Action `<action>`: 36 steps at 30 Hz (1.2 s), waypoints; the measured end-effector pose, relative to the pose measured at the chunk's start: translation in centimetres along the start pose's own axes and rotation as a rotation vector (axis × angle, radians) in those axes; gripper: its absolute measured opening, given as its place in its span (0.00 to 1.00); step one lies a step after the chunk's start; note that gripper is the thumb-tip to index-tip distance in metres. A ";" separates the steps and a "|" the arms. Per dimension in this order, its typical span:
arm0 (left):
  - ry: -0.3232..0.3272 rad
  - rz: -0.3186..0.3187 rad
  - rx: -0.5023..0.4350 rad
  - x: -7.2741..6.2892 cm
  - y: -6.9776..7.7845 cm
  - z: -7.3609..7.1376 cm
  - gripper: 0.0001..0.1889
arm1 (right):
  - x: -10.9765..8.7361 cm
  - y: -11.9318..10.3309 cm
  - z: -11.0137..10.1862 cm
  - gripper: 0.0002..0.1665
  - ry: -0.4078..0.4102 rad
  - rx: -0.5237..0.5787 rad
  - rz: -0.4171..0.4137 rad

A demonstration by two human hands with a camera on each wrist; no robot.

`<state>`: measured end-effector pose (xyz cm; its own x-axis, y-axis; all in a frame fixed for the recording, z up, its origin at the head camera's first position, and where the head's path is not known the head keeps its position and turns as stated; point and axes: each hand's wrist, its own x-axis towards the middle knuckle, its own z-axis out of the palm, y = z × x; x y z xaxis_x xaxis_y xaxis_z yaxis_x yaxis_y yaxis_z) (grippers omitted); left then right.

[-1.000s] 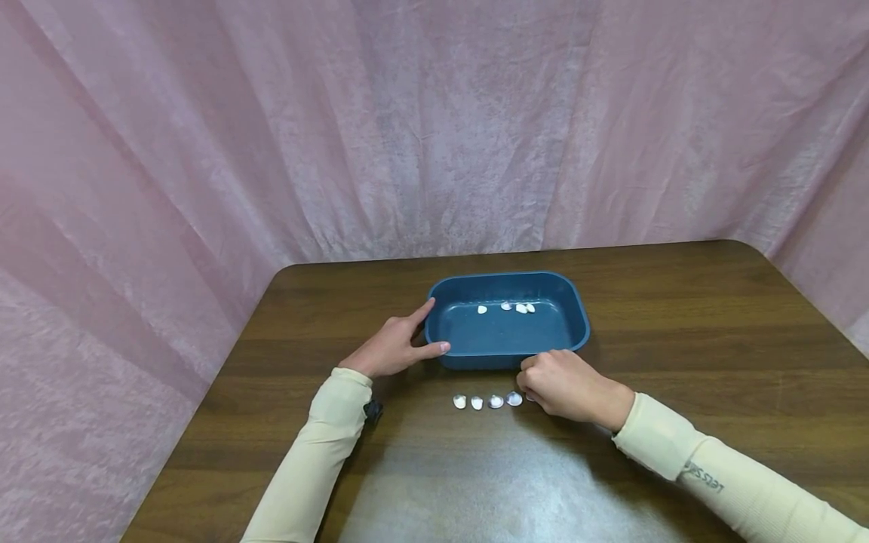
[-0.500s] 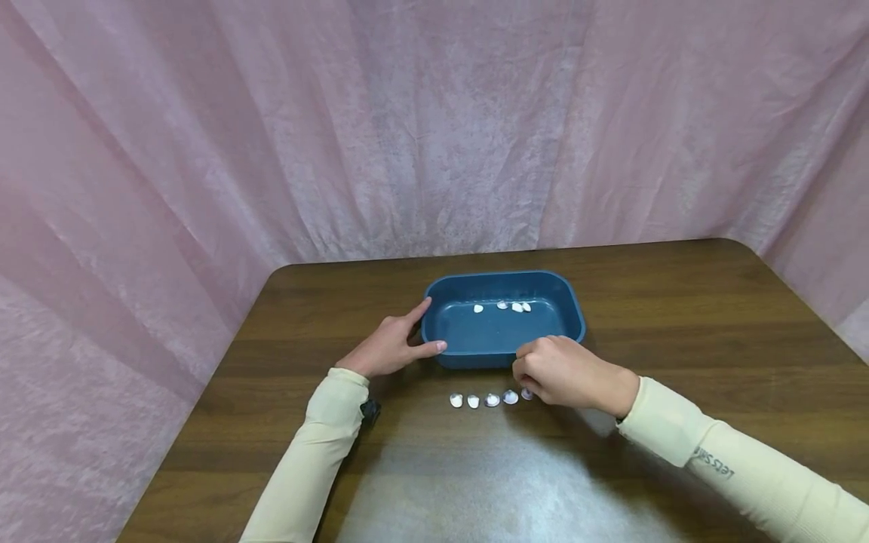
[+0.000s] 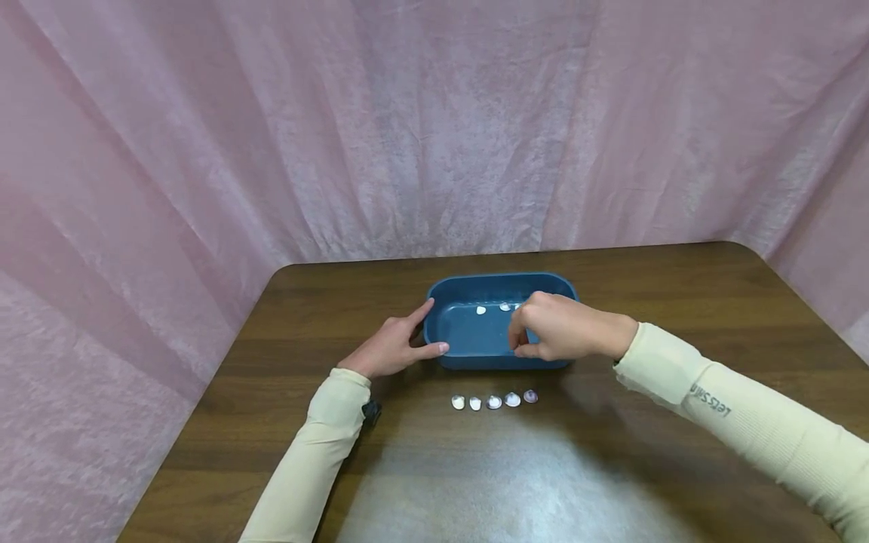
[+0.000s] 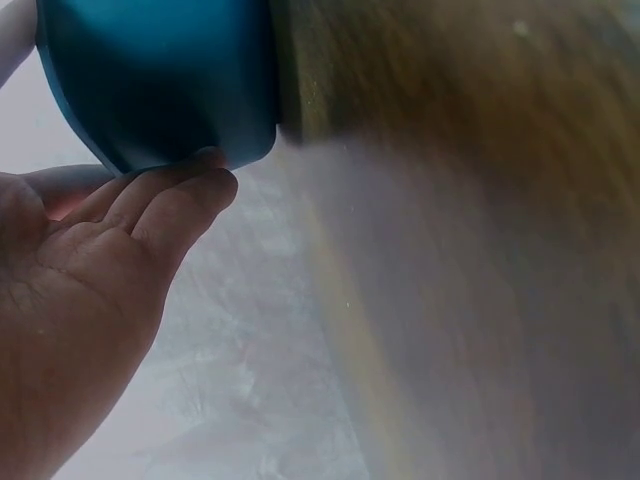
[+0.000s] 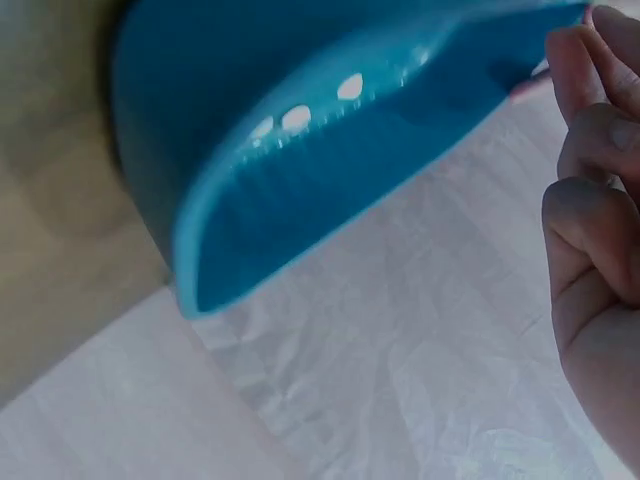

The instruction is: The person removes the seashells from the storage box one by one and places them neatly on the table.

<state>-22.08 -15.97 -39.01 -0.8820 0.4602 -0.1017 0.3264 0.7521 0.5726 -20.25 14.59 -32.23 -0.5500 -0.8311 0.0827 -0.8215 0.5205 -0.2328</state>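
Note:
My left hand (image 3: 397, 347) steadies the left end of a blue rectangular basin (image 3: 468, 357), thumb on the near rim and fingers along its side. In the left wrist view its straight fingers (image 4: 170, 205) lie against the basin wall. My right hand (image 3: 560, 328) hangs over the basin's near right part with loosely bent fingers, and no object shows in them. The right wrist view has these bent fingers (image 5: 590, 200) at its right edge. Inside the basin lie small white shells (image 3: 480, 310); the hand hides part of this group. A row of several shells (image 3: 493, 403) lies before the basin, its rightmost shell (image 3: 530, 396) purplish.
The basin and the row stand on a brown wooden table (image 3: 679, 317) with rounded far corners. Behind the table hangs a pink velvety curtain (image 3: 434, 136). Light reflects off the near tabletop.
My right hand has left the rightmost shell of the row and moved up and forward over the basin, uncovering that shell. My left hand stays on the basin.

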 end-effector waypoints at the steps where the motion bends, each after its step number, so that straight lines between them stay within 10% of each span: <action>1: -0.002 0.000 -0.003 0.0 0.0 0.0 0.52 | 0.4 0.2 -0.3 0.04 -0.011 0.005 0.009; 13: -0.013 -0.019 -0.017 0.1 0.0 0.1 0.52 | 5.7 1.8 -1.9 0.05 -0.093 -0.020 0.059; 36: -0.011 0.005 -0.013 0.1 -0.1 0.1 0.52 | 10.7 6.3 2.3 0.07 -0.216 -0.086 0.307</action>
<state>-22.18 -15.95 -39.10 -0.8765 0.4693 -0.1072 0.3268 0.7436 0.5833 -30.95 8.51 -35.01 -0.7359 -0.6510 -0.1861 -0.6379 0.7588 -0.1319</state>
